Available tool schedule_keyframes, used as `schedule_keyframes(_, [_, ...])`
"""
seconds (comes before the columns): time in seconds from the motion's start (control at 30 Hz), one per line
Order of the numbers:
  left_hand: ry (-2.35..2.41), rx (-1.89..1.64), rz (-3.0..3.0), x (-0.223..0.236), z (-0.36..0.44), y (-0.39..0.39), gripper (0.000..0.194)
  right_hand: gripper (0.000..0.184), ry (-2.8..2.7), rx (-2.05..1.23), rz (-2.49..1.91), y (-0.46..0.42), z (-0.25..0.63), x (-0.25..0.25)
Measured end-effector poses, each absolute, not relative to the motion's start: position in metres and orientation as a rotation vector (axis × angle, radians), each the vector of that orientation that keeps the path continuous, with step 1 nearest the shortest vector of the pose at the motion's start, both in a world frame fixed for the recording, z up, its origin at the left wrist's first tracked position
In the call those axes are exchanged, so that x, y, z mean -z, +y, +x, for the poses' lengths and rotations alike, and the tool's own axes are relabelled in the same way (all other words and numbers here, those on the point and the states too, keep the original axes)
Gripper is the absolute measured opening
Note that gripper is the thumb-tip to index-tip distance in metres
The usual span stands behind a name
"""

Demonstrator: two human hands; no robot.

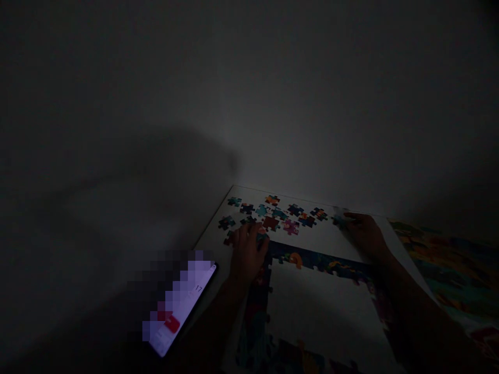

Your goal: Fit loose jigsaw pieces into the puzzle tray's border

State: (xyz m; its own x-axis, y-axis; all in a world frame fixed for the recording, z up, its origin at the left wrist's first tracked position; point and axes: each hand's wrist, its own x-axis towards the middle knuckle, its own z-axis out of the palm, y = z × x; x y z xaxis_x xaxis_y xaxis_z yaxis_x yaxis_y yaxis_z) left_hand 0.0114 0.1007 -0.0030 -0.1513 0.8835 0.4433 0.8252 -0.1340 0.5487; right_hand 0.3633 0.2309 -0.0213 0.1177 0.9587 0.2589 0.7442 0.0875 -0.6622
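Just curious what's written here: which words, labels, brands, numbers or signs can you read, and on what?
"17": on the lit phone screen.
Other marks there, including on the red patch: too small or blurred to read.
Puzzle pieces and colourful picture at right: no readable text.

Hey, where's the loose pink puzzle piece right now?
In the head view, the pink puzzle piece lies right of centre, between the left hand and right hand, just right of a reddish piece.

Left hand (247,249) masking some loose pieces (230,238), piece (338,222) blurring at right fingertips (349,215), phone (187,310) part-lost in pixelation, puzzle border (331,264) running off the bottom!
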Motion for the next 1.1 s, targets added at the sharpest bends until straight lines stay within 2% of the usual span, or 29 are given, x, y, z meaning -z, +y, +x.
schedule_keyframes(0.13, [1.866, -1.285, 1.912, 0.003, 0.013, 0.099, 0.050, 0.041, -1.818, -0.260, -1.645, 0.230, 0.357, 0.006])
schedule_keyframes(0.2, [1.772, -1.333, 1.888, 0.003, 0.014, 0.098, 0.057, 0.041, -1.820, -0.302, -1.630, 0.226, 0.345, -0.009])
schedule_keyframes(0.37, [1.639, -1.363, 1.874, 0.002, 0.017, 0.096, 0.065, 0.042, -2.034, -0.831, -1.395, 0.198, 0.293, -0.052])
schedule_keyframes(0.47, [1.569, -1.297, 1.920, 0.001, 0.021, 0.093, 0.070, 0.050, -2.079, -1.150, -1.277, 0.174, 0.259, -0.068])
schedule_keyframes(0.73, [1.359, -1.162, 2.064, 0.006, 0.028, 0.091, 0.075, 0.052, -1.889, -1.582, -1.115, 0.141, 0.208, -0.059])
schedule_keyframes(0.83, [1.365, -1.134, 2.075, 0.006, 0.028, 0.092, 0.073, 0.046, -1.921, -1.543, -1.124, 0.148, 0.209, -0.055])
schedule_keyframes(0.9, [1.393, -1.092, 2.102, 0.003, 0.027, 0.092, 0.068, 0.046, -1.945, -1.364, -1.221, 0.159, 0.221, -0.052])
schedule_keyframes(1.0, [1.449, -0.989, 2.172, -0.002, 0.027, 0.091, 0.059, 0.055, -1.936, -1.040, -1.439, 0.180, 0.249, -0.046])
schedule_keyframes(1.1, [1.484, -0.890, 2.241, -0.005, 0.027, 0.091, 0.050, 0.057, -2.039, -0.878, -1.550, 0.197, 0.278, -0.041])
